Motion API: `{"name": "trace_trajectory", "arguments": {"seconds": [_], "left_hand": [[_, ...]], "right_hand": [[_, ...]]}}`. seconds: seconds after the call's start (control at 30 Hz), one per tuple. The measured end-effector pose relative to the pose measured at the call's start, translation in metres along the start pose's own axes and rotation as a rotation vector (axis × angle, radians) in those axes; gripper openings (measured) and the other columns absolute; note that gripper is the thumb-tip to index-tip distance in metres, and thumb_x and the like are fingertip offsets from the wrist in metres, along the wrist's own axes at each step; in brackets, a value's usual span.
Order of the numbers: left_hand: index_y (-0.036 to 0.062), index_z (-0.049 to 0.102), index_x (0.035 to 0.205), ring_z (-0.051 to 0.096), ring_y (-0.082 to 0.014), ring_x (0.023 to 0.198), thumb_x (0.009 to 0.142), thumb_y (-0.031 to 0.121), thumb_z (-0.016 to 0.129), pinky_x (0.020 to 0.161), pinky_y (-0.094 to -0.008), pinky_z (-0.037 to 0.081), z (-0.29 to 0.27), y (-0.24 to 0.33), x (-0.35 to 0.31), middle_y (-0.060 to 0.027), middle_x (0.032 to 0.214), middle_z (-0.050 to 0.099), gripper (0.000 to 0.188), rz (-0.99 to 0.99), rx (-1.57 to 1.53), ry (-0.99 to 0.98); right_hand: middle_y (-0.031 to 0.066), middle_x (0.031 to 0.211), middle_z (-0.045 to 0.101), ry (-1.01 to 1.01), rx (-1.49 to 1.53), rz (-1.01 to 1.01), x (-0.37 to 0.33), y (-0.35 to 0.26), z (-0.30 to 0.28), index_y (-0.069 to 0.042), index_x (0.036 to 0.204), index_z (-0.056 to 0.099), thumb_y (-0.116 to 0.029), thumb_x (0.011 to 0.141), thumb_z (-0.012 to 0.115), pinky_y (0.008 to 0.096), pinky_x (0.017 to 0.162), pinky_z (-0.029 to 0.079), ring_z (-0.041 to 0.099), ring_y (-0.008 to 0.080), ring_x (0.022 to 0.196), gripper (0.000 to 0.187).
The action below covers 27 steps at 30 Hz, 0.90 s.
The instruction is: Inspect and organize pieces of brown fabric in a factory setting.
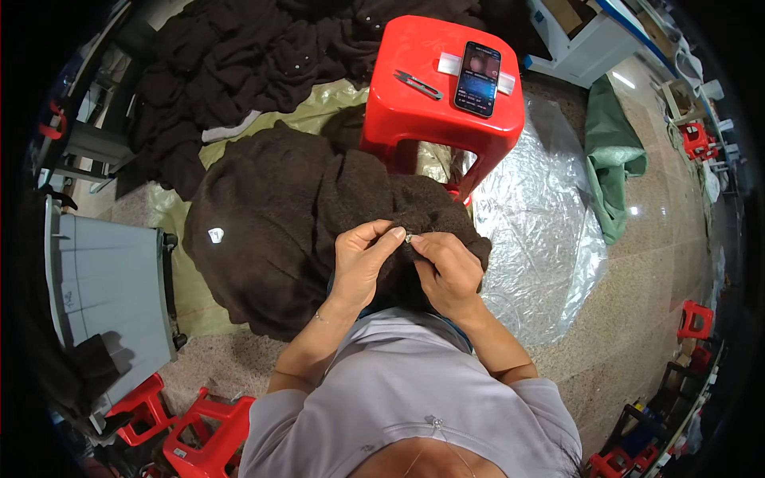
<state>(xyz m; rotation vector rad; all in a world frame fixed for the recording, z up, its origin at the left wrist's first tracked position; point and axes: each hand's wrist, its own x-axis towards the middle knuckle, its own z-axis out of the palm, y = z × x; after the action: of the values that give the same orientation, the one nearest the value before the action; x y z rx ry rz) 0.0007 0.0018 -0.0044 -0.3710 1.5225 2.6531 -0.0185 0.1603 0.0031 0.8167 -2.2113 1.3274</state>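
A large dark brown knitted garment [263, 211] lies bunched across my lap and spreads to the left. My left hand [362, 263] pinches the edge of its cloth between thumb and forefinger. Right against it, my right hand [450, 271] is closed too, its fingertips meeting the left ones at a small shiny piece [409, 237] on the cloth. That piece looks like a button or snap, but is too small and covered to tell. A small white tag [216, 235] shows on the garment's left part.
Just ahead stands a red plastic stool [390, 111] bearing thread snips [418, 84] and a phone [478, 80]. More brown garments [239, 64] are heaped behind at left. A grey bin [115, 287] is on the left, clear plastic sheeting [534, 239] on the right, and red stools [209, 434] at lower left.
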Motion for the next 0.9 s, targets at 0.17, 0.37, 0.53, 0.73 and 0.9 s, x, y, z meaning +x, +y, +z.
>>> {"name": "trace_trajectory", "arguments": {"seconds": [0.17,0.37,0.53,0.73,0.9], "left_hand": [[-0.0053,0.070,0.105,0.065,-0.0075,0.086,0.092,-0.003,0.069,0.079,-0.0209,0.052,-0.002,-0.001,0.000,-0.0049,0.097,0.072,0.013,0.036,0.030,-0.006],[-0.0057,0.068,0.100,0.067,-0.0094,0.087,0.089,-0.011,0.070,0.078,-0.0219,0.053,-0.008,-0.005,0.003,-0.0065,0.096,0.071,0.013,0.122,0.049,0.011],[-0.0018,0.068,0.100,0.064,-0.0096,0.089,0.086,-0.011,0.072,0.082,-0.0231,0.052,-0.022,-0.012,0.002,-0.0038,0.095,0.068,0.017,0.081,0.022,-0.075],[-0.0024,0.069,0.101,0.066,-0.0107,0.089,0.088,-0.009,0.072,0.083,-0.0235,0.054,-0.029,-0.015,0.001,-0.0067,0.097,0.071,0.015,0.058,0.015,-0.126],[-0.0037,0.067,0.101,0.066,-0.0099,0.087,0.092,-0.003,0.071,0.082,-0.0229,0.053,-0.027,-0.016,0.004,-0.0070,0.097,0.071,0.011,-0.043,-0.070,-0.051]], "right_hand": [[0.0141,0.091,0.066,0.038,-0.033,-0.057,0.004,0.003,0.004,0.002,0.099,0.068,0.016,0.067,0.071,0.0356,0.065,0.056,0.067,0.0300,0.077,0.035],[0.0124,0.093,0.061,-0.102,0.106,-0.009,0.014,0.004,0.001,0.002,0.096,0.065,0.015,0.070,0.069,0.0383,0.071,0.054,0.064,0.0304,0.084,0.030],[0.0119,0.093,0.064,-0.327,0.385,0.214,0.019,0.017,-0.016,0.001,0.097,0.067,0.013,0.070,0.068,0.0336,0.076,0.053,0.065,0.0265,0.086,0.030],[0.0126,0.089,0.059,-0.436,0.311,0.198,0.021,0.022,-0.021,0.001,0.097,0.063,0.010,0.074,0.066,0.0380,0.073,0.052,0.064,0.0313,0.082,0.025],[0.0108,0.084,0.051,-0.321,0.040,-0.017,0.012,0.011,-0.011,-0.004,0.099,0.061,0.005,0.078,0.068,0.0390,0.059,0.051,0.062,0.0294,0.073,0.024]]}}
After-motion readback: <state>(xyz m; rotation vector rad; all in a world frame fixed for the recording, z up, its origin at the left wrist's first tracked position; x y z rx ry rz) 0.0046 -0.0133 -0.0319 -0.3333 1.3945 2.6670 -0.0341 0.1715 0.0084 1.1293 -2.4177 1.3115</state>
